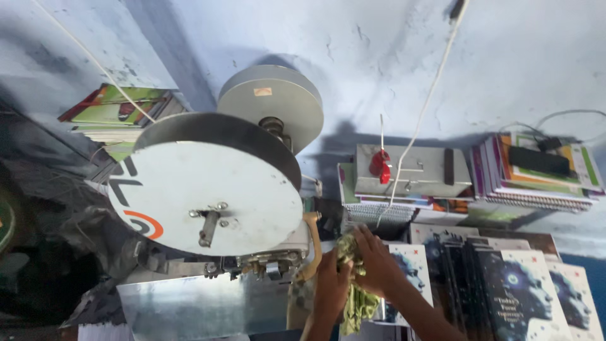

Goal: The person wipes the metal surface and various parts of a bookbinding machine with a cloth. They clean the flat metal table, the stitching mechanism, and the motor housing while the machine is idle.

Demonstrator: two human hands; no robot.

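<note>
Your left hand and right hand are together, both clamped on a crumpled green cloth rag just right of the machine's big white metal flywheel, near the fanned dark-covered notebooks; wiping looks underway, not finished.

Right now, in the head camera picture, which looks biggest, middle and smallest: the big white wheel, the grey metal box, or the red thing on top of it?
1. White wheel: biggest, though it is nearer the camera, which helps.
2. Grey metal box: middle.
3. Red thing: smallest by far.
</note>
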